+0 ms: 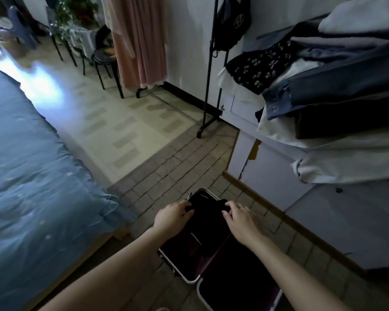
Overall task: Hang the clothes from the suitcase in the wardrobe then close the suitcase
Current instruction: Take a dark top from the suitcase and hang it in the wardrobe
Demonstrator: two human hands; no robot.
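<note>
Dark garment (208,207) indistinct, suitcase (195,250) cropped

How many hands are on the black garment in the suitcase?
2. The left hand grips the black garment at its left edge, and the right hand grips its right edge, both over the open suitcase.

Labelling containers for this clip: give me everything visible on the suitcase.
The suitcase lies open on the tiled floor, between the bed and the white cabinet. Two dark halves with pale rims and rounded corners. The far half holds dark clothing, gripped by the left hand and right hand. The near half's contents are too dark to tell.
</note>
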